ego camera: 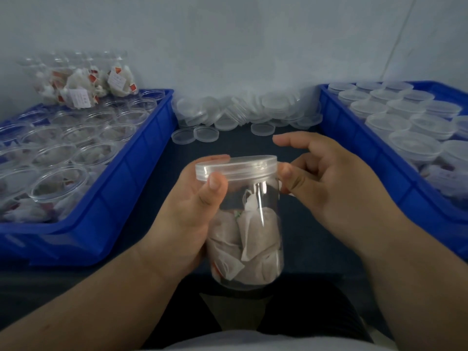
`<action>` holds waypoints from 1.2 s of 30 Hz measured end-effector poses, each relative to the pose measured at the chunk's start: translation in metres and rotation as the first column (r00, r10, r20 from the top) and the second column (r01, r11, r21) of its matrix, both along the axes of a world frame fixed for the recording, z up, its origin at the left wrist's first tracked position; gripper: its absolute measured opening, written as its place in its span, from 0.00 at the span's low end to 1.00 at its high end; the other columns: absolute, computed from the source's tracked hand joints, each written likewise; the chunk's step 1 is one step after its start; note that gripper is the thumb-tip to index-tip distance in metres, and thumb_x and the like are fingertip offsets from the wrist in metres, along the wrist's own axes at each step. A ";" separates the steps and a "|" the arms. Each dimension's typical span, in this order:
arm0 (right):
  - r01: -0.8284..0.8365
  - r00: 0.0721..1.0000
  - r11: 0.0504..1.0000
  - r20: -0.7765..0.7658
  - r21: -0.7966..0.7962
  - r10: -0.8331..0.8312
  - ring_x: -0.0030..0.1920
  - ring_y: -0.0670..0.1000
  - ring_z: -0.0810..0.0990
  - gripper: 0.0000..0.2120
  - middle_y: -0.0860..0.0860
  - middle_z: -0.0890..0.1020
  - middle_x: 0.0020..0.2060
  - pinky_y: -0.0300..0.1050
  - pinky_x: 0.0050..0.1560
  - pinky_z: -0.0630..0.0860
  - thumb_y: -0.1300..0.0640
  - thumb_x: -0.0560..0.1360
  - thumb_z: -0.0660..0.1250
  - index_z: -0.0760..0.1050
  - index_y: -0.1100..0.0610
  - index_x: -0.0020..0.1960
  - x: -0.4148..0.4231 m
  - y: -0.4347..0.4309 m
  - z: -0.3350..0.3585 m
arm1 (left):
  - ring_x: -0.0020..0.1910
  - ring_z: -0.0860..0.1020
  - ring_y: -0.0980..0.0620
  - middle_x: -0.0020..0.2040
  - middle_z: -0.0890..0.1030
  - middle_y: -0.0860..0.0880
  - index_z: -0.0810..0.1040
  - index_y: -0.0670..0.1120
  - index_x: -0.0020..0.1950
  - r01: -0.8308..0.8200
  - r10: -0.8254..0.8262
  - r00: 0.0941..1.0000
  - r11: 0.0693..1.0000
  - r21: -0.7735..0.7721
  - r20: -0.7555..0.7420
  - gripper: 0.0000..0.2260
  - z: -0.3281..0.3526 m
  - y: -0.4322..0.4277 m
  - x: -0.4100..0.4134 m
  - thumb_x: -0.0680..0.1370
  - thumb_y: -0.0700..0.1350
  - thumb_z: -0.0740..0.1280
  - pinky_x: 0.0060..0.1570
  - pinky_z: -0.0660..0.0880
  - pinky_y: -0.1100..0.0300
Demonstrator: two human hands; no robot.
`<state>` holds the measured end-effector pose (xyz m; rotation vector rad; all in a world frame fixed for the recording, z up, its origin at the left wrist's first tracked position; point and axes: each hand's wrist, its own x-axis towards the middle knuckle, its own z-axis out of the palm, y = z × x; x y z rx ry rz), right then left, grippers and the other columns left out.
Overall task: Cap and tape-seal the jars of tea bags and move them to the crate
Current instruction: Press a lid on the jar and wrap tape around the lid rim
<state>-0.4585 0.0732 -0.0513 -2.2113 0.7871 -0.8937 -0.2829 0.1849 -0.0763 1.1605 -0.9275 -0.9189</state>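
Figure. Capped jar held over the lap, seen from the head camera. We take the jar (247, 224) as our landmark. It is clear, roughly upright with its long axis near vertical, the cap (235, 167) is uppermost, and the tea bags (249, 231) are heaped in its lower half.

The left hand (188, 214) grasps the jar from its left, with the thumb across the front wall just under the cap and the fingers wrapped behind. The right hand (329, 178) lies just right of the cap. It is relaxed and grips nothing. Its thumb tip touches the jar's neck, and its forefinger reaches above and behind the cap without touching it.

Left of the jar we see a blue crate (141, 158) of uncapped jars. To the right is a second blue crate (354, 140) holding capped ones. Beyond the jar lies a pile of loose lids (240, 110). We see no tape.

We judge the cap seated but cannot tell whether it is tight. The free right hand is the nearer one both to the cap and to the right-hand crate. Any final twist or transfer would therefore fall to it, across the jar's right side.
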 end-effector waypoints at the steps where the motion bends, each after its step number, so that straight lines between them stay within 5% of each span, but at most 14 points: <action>1: 0.004 1.000 1.000 0.005 -0.004 -0.004 0.43 0.42 0.81 0.24 0.42 0.83 0.39 0.28 0.42 0.73 0.32 0.71 0.61 0.68 0.35 0.65 -0.001 0.001 0.001 | 0.59 0.83 0.44 0.60 0.84 0.43 0.74 0.47 0.67 -0.006 0.006 1.000 1.000 -0.001 -0.007 0.53 0.000 -0.001 -0.001 0.49 0.74 0.79 0.51 0.83 0.50; 4: 0.031 0.999 0.999 0.005 -0.006 -0.031 0.40 0.43 0.81 0.23 0.43 0.82 0.38 0.28 0.40 0.73 0.33 0.70 0.63 0.68 0.34 0.65 -0.004 0.003 0.003 | 0.58 0.84 0.46 0.58 0.85 0.45 0.75 0.48 0.67 -0.033 0.033 0.999 0.999 -0.001 0.017 0.50 0.003 -0.002 0.000 0.53 0.74 0.77 0.48 0.83 0.55; 7: 0.078 0.997 0.995 0.000 -0.058 -0.078 0.38 0.40 0.79 0.25 0.40 0.81 0.38 0.26 0.39 0.71 0.34 0.69 0.64 0.69 0.35 0.65 -0.008 0.004 0.007 | 0.58 0.84 0.50 0.59 0.85 0.50 0.76 0.53 0.68 -0.018 0.018 1.000 0.999 0.028 -0.007 0.40 0.000 -0.002 0.004 0.61 0.69 0.77 0.54 0.83 0.52; 13: 0.065 0.993 0.971 -0.082 -0.231 -0.086 0.41 0.37 0.78 0.24 0.35 0.78 0.43 0.31 0.35 0.74 0.33 0.72 0.59 0.63 0.35 0.66 -0.004 0.019 0.009 | 0.60 0.83 0.53 0.60 0.84 0.56 0.72 0.55 0.71 -0.061 0.057 0.994 0.997 0.050 0.088 0.52 0.001 -0.003 -0.001 0.52 0.74 0.78 0.60 0.77 0.48; 18: 0.011 0.999 0.995 -0.033 -0.104 -0.014 0.38 0.39 0.80 0.20 0.39 0.82 0.36 0.27 0.39 0.71 0.40 0.74 0.61 0.68 0.34 0.65 -0.010 0.013 0.015 | 0.54 0.85 0.52 0.54 0.87 0.52 0.76 0.55 0.68 -0.091 0.091 0.996 0.992 0.084 0.014 0.38 0.003 -0.002 0.000 0.60 0.66 0.76 0.59 0.78 0.44; 26: 0.049 0.999 0.978 0.015 -0.203 -0.047 0.38 0.41 0.80 0.16 0.40 0.82 0.38 0.24 0.37 0.70 0.41 0.72 0.66 0.75 0.39 0.59 -0.024 0.019 0.024 | 0.52 0.85 0.57 0.54 0.86 0.57 0.77 0.60 0.65 -0.175 0.170 0.984 0.977 0.125 0.045 0.51 0.003 -0.001 0.003 0.43 0.77 0.76 0.60 0.77 0.45; 30: 0.127 0.992 0.958 0.017 -0.257 -0.126 0.39 0.40 0.79 0.17 0.41 0.80 0.36 0.25 0.40 0.70 0.41 0.72 0.67 0.76 0.42 0.59 -0.016 0.015 0.018 | 0.54 0.85 0.52 0.55 0.86 0.54 0.78 0.57 0.66 -0.176 0.175 0.984 0.982 0.069 0.008 0.42 0.003 0.000 -0.002 0.54 0.70 0.79 0.60 0.77 0.43; 36: 0.185 0.981 0.938 0.107 -0.292 -0.160 0.41 0.40 0.77 0.20 0.41 0.79 0.35 0.28 0.41 0.71 0.40 0.74 0.66 0.75 0.47 0.62 -0.004 0.011 0.007 | 0.59 0.84 0.44 0.60 0.85 0.45 0.74 0.51 0.71 -0.027 0.031 0.996 0.998 0.054 -0.085 0.51 0.004 0.001 0.000 0.52 0.71 0.81 0.60 0.77 0.38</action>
